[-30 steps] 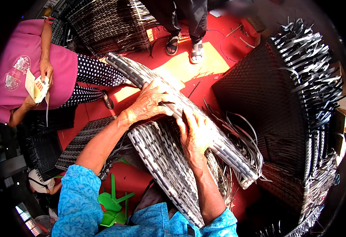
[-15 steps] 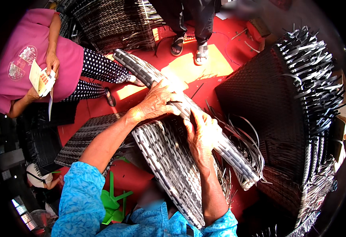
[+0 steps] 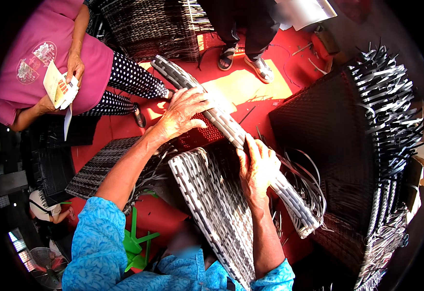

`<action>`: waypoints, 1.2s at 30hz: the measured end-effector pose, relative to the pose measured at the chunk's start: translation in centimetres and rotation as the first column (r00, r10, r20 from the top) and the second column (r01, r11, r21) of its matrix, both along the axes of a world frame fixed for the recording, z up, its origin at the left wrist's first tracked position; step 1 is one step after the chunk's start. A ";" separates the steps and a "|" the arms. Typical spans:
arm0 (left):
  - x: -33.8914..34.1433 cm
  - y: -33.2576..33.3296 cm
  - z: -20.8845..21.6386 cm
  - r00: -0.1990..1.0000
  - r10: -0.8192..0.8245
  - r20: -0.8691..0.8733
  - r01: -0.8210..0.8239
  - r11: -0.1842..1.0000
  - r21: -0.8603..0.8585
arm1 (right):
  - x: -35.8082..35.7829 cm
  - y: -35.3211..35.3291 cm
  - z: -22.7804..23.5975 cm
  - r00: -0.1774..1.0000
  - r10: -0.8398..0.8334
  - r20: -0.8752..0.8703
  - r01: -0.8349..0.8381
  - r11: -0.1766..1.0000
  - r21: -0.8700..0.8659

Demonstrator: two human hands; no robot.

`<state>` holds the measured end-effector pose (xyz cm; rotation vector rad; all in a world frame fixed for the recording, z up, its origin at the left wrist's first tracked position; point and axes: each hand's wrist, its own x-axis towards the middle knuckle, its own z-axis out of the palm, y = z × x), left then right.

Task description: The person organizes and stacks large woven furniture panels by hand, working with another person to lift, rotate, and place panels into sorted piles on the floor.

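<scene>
A long edge of woven grey, white and black plastic strips [image 3: 221,123] runs diagonally in front of me, from far left to near right. My left hand [image 3: 183,114] lies over its far half, fingers stretched across the weave and thumb apart. Closer to the near end, my right hand [image 3: 259,167] holds the edge, its thumb on the near side and its fingers over the top. Below the edge, a woven black-and-white panel [image 3: 217,208] slopes down between my forearms. How the two pieces join is hidden in shadow. Loose strips [image 3: 314,169] curl out beside my right hand.
At right stands a large dark woven piece [image 3: 318,126] with fringed strip ends [image 3: 386,102]. A person in a pink shirt [image 3: 52,53] holds papers [image 3: 59,89] at left; another person's sandalled feet [image 3: 260,69] stand ahead. A green stool [image 3: 133,247] lies near my left arm.
My left hand has slid slightly up and left along the edge, and its thumb has come away. My right hand keeps its hold. White papers have come into view at the top right.
</scene>
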<state>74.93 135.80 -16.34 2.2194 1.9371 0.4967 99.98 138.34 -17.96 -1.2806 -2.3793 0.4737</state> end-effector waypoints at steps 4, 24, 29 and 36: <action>-0.1 0.3 0.5 1.000 0.025 0.005 -0.025 0.998 0.066 | -0.3 -0.5 0.1 1.000 -0.001 0.000 0.001 1.000 -0.003; -1.4 0.8 1.2 0.971 -0.046 0.233 0.059 0.997 -0.046 | 0.3 -0.9 0.2 1.000 0.009 0.017 -0.010 0.999 0.039; -1.4 -1.4 -1.5 0.680 0.297 0.671 -0.314 0.944 -0.100 | -0.2 -1.1 0.4 1.000 0.010 -0.001 -0.010 0.997 0.077; 8.2 -10.2 -1.2 0.813 0.548 0.198 -0.559 0.829 0.002 | 1.4 0.3 -0.1 1.000 0.019 0.015 -0.020 0.995 0.100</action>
